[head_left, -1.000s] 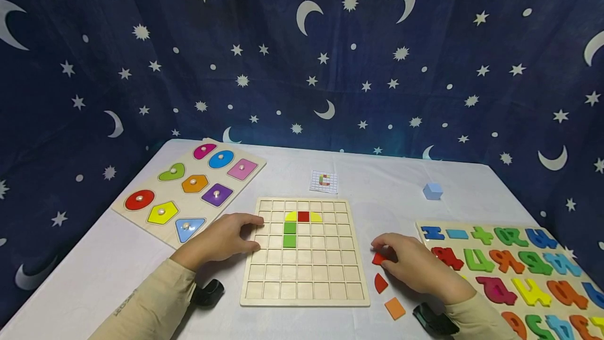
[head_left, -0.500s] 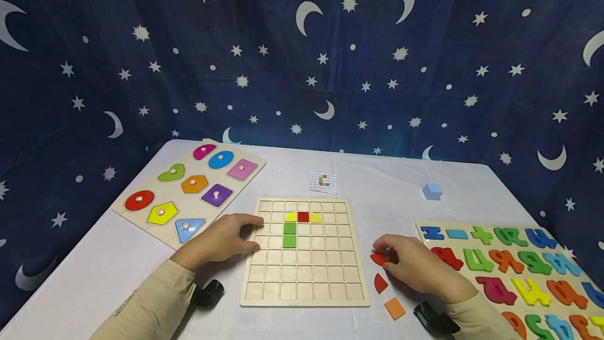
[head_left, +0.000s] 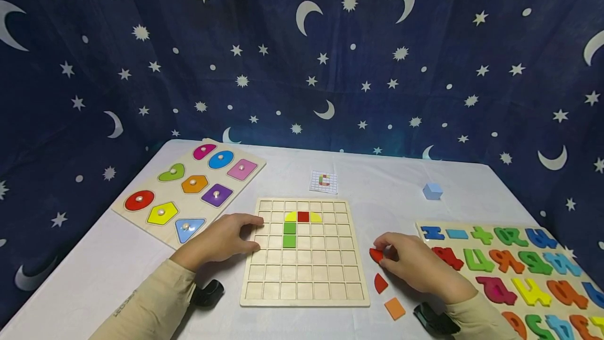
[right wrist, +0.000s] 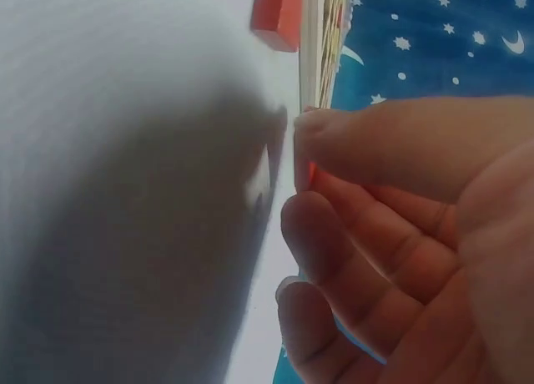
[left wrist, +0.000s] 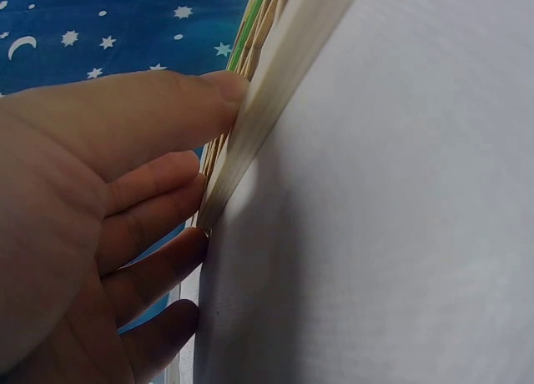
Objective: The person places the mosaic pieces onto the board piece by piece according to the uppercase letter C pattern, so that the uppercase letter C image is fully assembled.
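A wooden grid board (head_left: 325,277) lies mid-table, bearing two green squares (head_left: 290,234), a red square (head_left: 303,216) and two yellow quarter-circle pieces (head_left: 316,218). My left hand (head_left: 222,237) rests its thumb and fingertips against the board's left edge; in the left wrist view its fingers (left wrist: 158,267) are fairly straight. Right of the board, my right hand (head_left: 410,261) pinches a red quarter-circle piece (head_left: 376,255) between thumb and fingers, which partly cover it in the right wrist view. Nearer me lie a second red quarter-circle piece (head_left: 380,283) and an orange square (head_left: 395,308).
A small pattern card (head_left: 323,182) lies behind the grid board. To the left is a knobbed shape puzzle (head_left: 179,193); to the right, a letter puzzle board (head_left: 476,277). A light blue block (head_left: 432,191) stands at the back right.
The red quarter-circle piece has turned in my right fingers and now sticks out slightly more to the left. My left hand and the board have stayed put.
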